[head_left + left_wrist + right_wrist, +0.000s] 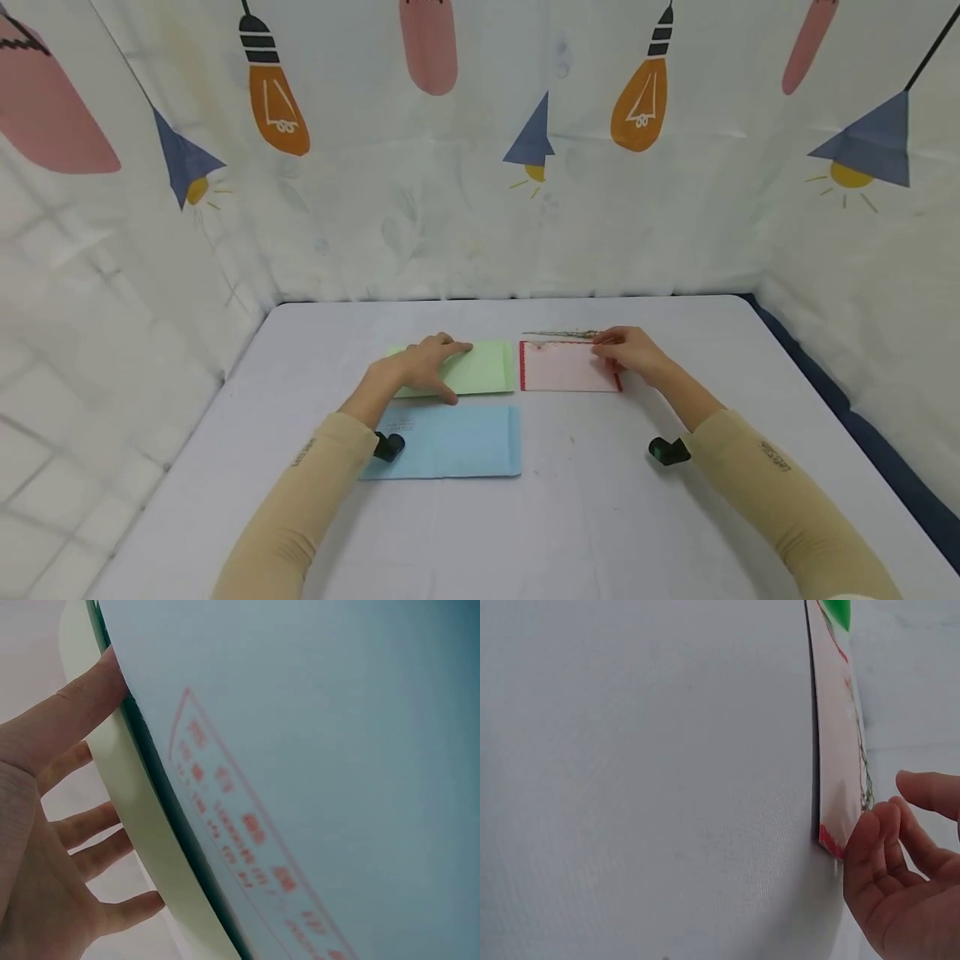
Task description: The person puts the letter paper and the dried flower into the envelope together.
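Spreading across the left part of the green envelope (491, 367), the left hand (427, 365) has its fingers well apart, the thumb reaching down past the lower edge towards the blue envelope (457, 442). The left wrist view shows those fingers along the pale green edge, set apart from one another, while the blue paper with its blurred red print (251, 825) fills much of the foreground. The blue envelope lies flat just below the green one, nearer the person. To the right of the green envelope, with a narrow gap between them, lies the pink envelope (566, 367), edged in red at its short ends. The right hand (633, 350) is at its upper right corner, fingers loosely bent and the thumb standing apart from them in the right wrist view; whether the fingertips touch the paper, I cannot tell. A thin dried stem (558, 334) lies along the far side of the pink envelope, one end right beside those fingers. All this rests on a white worktop (585, 525), backed by a pale curtain (450, 225) printed with lamps and bulbs.
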A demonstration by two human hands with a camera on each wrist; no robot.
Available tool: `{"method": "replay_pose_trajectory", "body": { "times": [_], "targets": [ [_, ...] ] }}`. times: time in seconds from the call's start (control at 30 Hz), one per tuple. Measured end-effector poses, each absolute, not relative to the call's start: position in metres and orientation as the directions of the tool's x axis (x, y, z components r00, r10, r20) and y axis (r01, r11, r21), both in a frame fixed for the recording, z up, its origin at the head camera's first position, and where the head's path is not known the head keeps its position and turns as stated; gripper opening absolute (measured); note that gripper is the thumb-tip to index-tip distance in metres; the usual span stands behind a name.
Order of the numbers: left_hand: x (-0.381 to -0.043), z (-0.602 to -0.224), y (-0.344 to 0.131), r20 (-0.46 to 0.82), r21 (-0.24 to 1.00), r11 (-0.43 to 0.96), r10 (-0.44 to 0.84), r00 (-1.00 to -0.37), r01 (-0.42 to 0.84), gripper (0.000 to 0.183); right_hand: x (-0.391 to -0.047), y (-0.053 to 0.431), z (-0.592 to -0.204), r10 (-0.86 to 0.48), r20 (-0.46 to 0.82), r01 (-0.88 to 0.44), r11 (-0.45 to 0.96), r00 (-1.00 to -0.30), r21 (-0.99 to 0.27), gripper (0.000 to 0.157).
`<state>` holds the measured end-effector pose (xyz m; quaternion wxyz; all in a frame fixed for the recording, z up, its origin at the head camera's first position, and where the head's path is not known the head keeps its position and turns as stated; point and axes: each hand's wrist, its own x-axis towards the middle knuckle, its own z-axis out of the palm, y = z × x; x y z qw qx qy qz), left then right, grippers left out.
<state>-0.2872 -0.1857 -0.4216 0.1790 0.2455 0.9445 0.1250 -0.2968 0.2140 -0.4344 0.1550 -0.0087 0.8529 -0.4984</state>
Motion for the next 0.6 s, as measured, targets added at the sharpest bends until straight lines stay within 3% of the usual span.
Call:
{"method": "replay_pose_trajectory", "body": {
  "times": [0.27,0.6],
  "targets": [
    [-0.286,-0.422,-0.184,-0.277,0.32,0.849,0.507,-0.816,0.419,0.097,-0.298,0.226,-0.435,-0.058,-0.223,0.16,0.526,-0.973,-0.836,0.04],
    [-0.287,-0.421,-0.185,-0.275,0.31,0.851,0.507,-0.817,0.424,0.097,-0.301,0.23,-0.438,-0.022,-0.236,0.177,0.598,-0.971,-0.782,0.041]
  ]
}}
